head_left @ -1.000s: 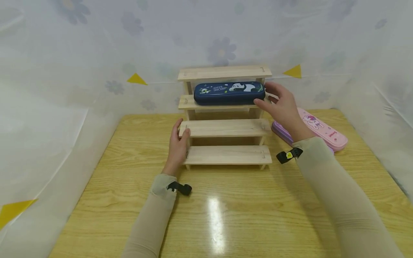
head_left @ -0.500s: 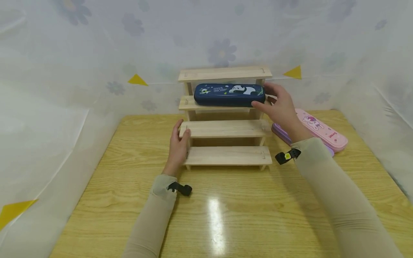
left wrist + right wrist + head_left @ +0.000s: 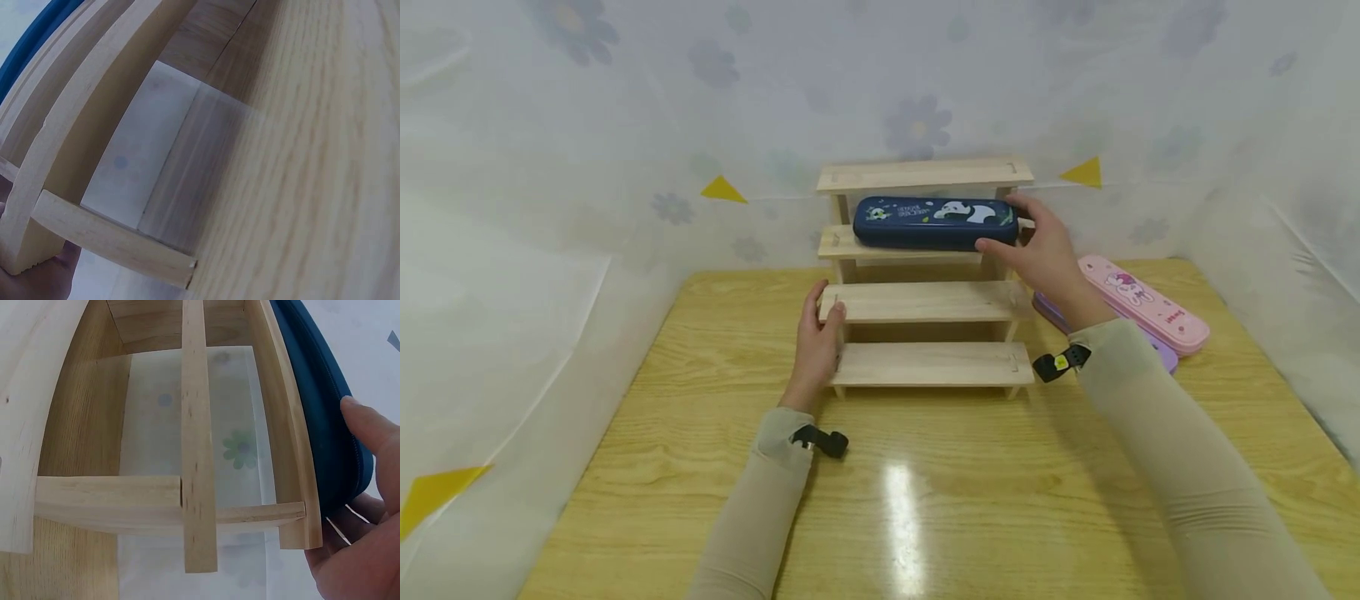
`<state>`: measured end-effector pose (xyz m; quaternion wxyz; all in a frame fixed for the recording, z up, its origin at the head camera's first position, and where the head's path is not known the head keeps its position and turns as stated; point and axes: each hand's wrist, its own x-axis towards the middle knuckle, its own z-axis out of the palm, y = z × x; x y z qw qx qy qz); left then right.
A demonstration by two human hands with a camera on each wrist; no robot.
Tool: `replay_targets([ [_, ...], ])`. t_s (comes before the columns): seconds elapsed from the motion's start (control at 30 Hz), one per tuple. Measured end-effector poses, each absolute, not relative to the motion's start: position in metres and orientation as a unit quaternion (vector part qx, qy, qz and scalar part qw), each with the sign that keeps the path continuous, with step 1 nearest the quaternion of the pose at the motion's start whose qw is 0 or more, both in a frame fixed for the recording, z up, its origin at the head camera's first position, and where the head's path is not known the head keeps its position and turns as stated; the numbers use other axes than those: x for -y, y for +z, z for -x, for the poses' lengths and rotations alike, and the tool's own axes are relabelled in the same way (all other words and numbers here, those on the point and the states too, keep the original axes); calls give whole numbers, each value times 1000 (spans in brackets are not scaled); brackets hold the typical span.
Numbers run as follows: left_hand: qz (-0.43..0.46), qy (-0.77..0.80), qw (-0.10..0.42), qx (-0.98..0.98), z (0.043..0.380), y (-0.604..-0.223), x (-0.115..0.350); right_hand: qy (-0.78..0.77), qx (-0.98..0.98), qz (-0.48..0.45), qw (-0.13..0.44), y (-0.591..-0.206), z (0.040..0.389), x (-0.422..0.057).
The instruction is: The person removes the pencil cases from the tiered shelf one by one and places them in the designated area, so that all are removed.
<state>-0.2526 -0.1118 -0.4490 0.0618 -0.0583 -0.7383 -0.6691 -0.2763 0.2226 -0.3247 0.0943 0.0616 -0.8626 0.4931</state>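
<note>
A dark blue pencil case (image 3: 936,223) with a panda print lies lengthwise on the second tier from the top of a stepped wooden shelf (image 3: 925,364). My right hand (image 3: 1051,260) holds the case's right end, thumb on its front side and fingers behind. The right wrist view shows the thumb against the zipped side of the blue case (image 3: 331,419), other fingers partly hidden under its end. At the shelf's left side, my left hand (image 3: 815,350) grips the end of the second tier from the bottom, thumb on top. Only a bit of the left hand (image 3: 40,281) shows in the left wrist view.
Right of the shelf, a pink pencil case (image 3: 1142,304) with a rabbit print lies over a purple one (image 3: 1163,354), partly behind my right forearm. The wood-grain table (image 3: 700,500) is bounded by pale flowered sheeting (image 3: 790,100) with yellow triangles.
My right thumb and fingers have shifted slightly left along the blue pencil case's end. The case looks about the same on its tier. The left hand stays put on the shelf.
</note>
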Motion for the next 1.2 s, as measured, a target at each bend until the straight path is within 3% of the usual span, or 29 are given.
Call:
replay_targets([
  [1.2, 66, -672, 50, 736, 254, -447, 109, 476, 875, -35, 75, -314, 251, -241],
])
